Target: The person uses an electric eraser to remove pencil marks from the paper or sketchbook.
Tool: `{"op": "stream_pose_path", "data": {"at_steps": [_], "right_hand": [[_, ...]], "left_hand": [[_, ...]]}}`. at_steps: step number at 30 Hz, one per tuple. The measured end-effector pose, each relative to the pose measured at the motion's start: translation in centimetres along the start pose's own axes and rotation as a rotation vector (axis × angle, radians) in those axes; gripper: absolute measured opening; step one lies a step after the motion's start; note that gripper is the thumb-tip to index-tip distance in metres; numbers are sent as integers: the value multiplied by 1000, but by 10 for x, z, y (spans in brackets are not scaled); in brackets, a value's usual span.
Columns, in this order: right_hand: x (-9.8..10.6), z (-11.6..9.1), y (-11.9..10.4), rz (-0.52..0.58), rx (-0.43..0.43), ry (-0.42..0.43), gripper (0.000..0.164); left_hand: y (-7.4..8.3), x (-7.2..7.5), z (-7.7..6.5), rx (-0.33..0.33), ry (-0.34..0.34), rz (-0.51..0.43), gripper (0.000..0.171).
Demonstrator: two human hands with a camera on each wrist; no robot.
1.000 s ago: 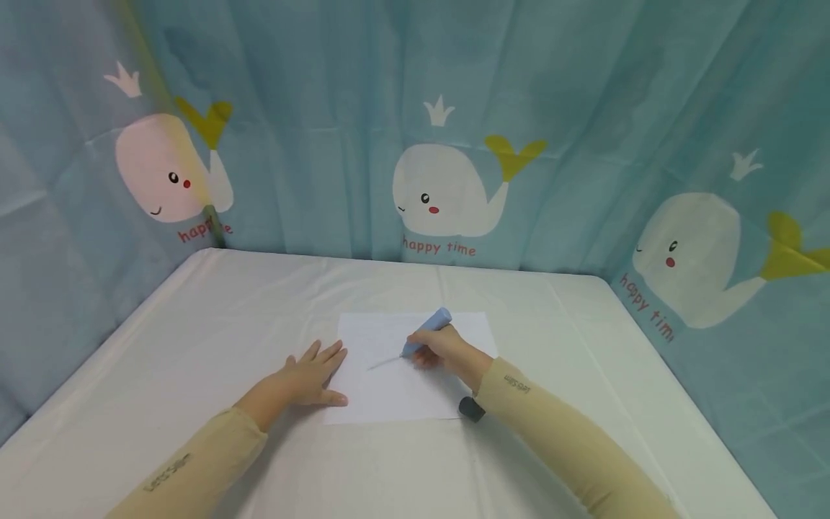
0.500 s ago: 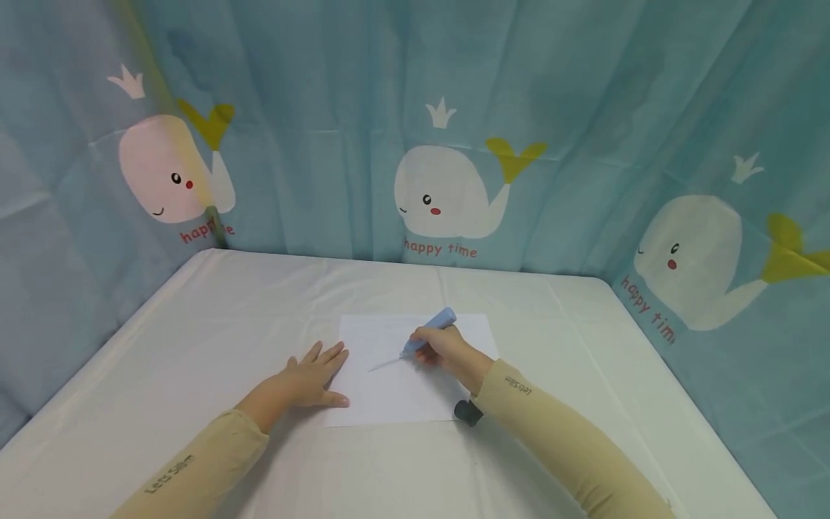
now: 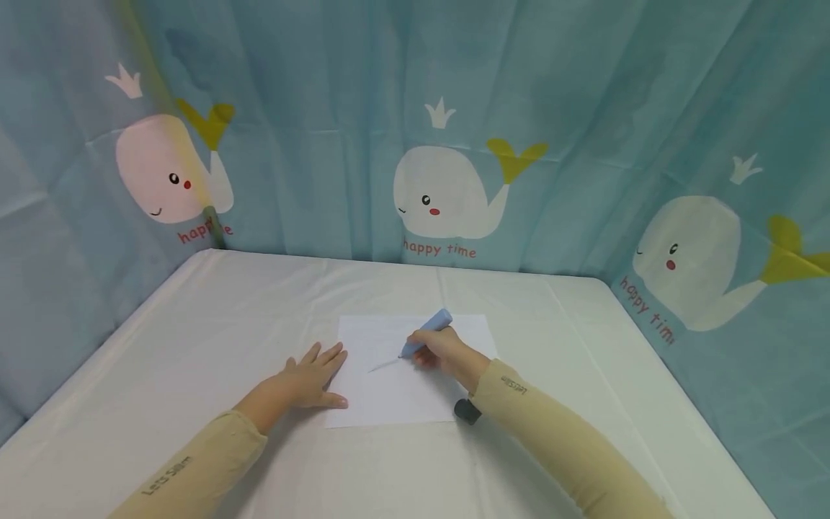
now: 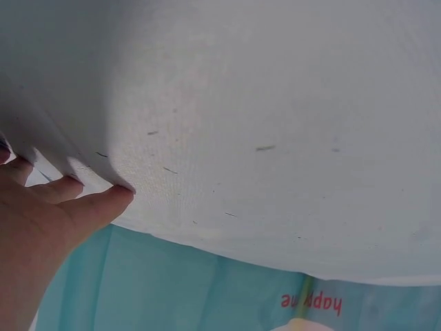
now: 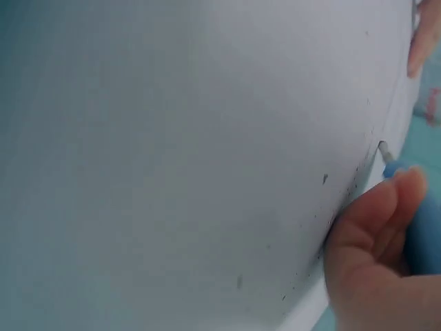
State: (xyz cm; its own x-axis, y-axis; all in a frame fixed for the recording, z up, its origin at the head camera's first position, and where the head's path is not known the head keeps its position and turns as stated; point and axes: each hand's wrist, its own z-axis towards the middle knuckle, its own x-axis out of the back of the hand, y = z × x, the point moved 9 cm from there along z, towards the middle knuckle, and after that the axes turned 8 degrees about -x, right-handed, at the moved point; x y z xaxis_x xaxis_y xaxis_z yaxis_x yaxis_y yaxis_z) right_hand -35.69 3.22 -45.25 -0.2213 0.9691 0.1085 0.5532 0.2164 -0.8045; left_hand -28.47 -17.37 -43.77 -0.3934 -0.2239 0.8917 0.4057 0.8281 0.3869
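Observation:
A blue marker (image 3: 426, 333) leans in the person's right hand (image 3: 444, 349), pinched between thumb and fingers. Its tip meets the white paper (image 3: 389, 400) at the upper end of a thin pale line (image 3: 384, 365) that slants down to the left. The right wrist view shows the marker's narrow tip (image 5: 386, 153) close over the white surface, past the curled fingers. The left hand (image 3: 308, 380) lies with fingers spread, fingertips and thumb over the paper's left edge. In the left wrist view, the left fingers (image 4: 100, 205) touch the white surface.
The paper lies on a white-covered table (image 3: 214, 324). By the right sleeve (image 3: 538, 411) a dark rounded thing (image 3: 466, 411) overlaps the paper's lower right corner. A blue curtain (image 3: 311, 194) printed with whales borders the table's back and sides.
The right hand and marker stay nearly in place, with the tip shifting very slightly left. The dark rounded thing has shifted a little left with the right sleeve. The left hand has not moved.

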Motion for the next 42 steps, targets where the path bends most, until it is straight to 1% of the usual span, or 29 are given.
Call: {"op": "stream_pose_path", "data": {"at_steps": [4, 9, 12, 18, 21, 25, 28, 35, 39, 42], "right_hand": [[-3, -1, -1, -8, 1, -11, 31], [-3, -1, -2, 0, 0, -19, 29], [-4, -2, -3, -15, 4, -43, 28], [-2, -2, -1, -16, -5, -35, 28], [2, -1, 0, 11, -12, 11, 29], [2, -1, 1, 26, -12, 40, 31], [1, -1, 0, 37, -7, 38, 30], [-5, 0, -1, 24, -7, 7, 28], [-4, -1, -1, 34, -6, 24, 31], [-5, -1, 0, 32, -14, 20, 32]], "left_hand": [[1, 1, -2, -1, 0, -10, 95], [2, 3, -3, -1, 5, -20, 95], [4, 4, -4, 3, -1, -19, 94], [4, 4, -3, -8, 5, -10, 94], [5, 4, -2, -6, 4, -10, 93], [5, 4, -3, -4, 2, -16, 93], [5, 3, -3, -2, 3, -11, 93], [4, 4, -3, -2, 6, -3, 92], [6, 4, -4, -7, 9, -4, 92], [5, 4, -5, -1, 6, -9, 92]]}}
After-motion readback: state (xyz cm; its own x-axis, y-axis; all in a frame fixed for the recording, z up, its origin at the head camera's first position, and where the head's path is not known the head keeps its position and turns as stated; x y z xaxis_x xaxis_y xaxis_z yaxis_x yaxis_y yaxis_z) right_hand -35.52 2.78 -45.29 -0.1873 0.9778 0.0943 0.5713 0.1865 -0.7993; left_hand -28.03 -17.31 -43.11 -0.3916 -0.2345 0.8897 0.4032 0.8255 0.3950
